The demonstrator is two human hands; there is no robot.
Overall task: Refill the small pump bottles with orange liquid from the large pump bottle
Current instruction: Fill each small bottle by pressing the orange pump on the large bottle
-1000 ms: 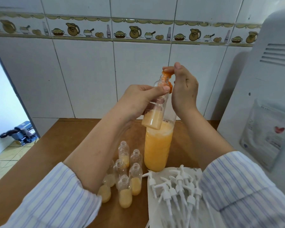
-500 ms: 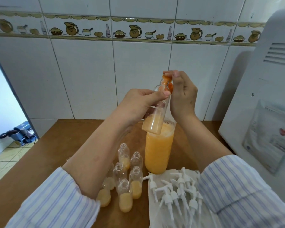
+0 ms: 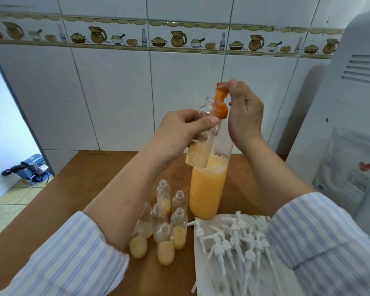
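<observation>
Here the left hand [image 3: 179,129] tilts a small bottle [image 3: 203,137] under the orange pump [image 3: 220,101].

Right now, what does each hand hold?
Left hand: grips a small bottle.
Right hand: fingertips on the orange pump head of the large bottle.

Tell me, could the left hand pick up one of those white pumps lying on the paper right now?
Probably not yet. The left hand grips a small bottle held up at the orange pump, so it is occupied. The white pumps lie uncovered on the paper, so the way looks free once the bottle is set down.
</observation>
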